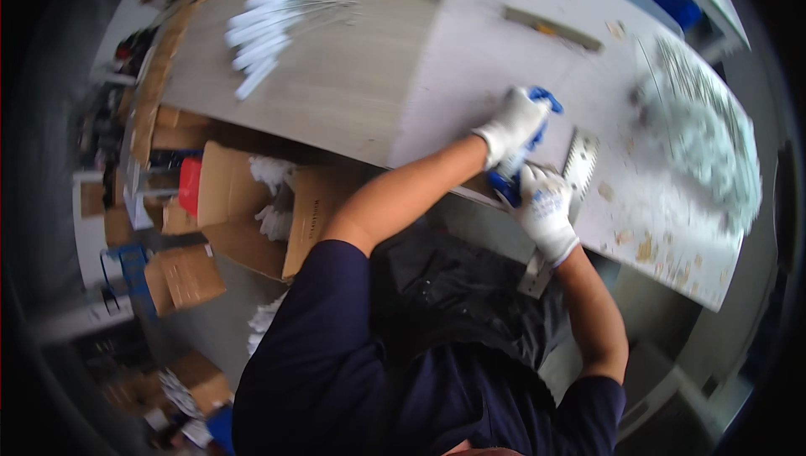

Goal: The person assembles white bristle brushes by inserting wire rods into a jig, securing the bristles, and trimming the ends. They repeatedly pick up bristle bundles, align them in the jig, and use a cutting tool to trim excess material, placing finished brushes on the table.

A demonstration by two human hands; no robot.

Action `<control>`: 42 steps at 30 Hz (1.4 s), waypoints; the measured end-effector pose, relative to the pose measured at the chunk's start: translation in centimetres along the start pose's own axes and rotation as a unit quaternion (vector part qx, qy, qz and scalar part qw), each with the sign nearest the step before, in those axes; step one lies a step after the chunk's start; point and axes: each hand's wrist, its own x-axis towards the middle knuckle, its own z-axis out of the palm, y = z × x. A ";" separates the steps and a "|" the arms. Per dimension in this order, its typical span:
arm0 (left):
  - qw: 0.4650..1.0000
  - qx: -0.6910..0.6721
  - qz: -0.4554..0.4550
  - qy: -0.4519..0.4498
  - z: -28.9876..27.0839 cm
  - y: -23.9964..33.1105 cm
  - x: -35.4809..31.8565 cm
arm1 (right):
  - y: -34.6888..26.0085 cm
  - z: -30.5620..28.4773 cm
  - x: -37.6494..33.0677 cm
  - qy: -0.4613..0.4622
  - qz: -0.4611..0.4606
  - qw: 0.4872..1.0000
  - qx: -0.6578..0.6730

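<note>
Listing for you, clock read from your gloved hands with twelve pointing away from you: one pale piece (515, 160), blurred and partly hidden, at the clock's centre, between your left hand (514, 124) and your right hand (547, 211) by the near edge of the table (357, 99). Hands: close together, fingers curled; whether either is clamped on the piece, you cannot tell from this view. Stage, by judgement: partway, one piece being worked and two lots lying out. At ten o'clock, a fanned row of white tubes (269, 32) with thin wires trailing; at three, a larger heap of pale wired pieces (701, 141). Which lot is finished and which is left does not show; no count is possible. Edges: the near edge runs under your forearms, sloping from nine toward four; a metal strip (581, 162) with holes starts at two, passes beneath your right hand and juts past the edge at six, likely to snag a sleeve. A narrow bar (554, 28) lies just past twelve. Room: widest toward ten and eleven, bare tabletop up to the tubes; tighter at three, where the heap begins. Off the table, at nine, an open cardboard box (243, 229), below the edge.
</note>
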 end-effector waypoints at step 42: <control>0.632 0.616 0.391 0.262 -12.0 -7.6 -5.8 | 0.1 3.2 -0.8 0.060 0.025 0.997 0.049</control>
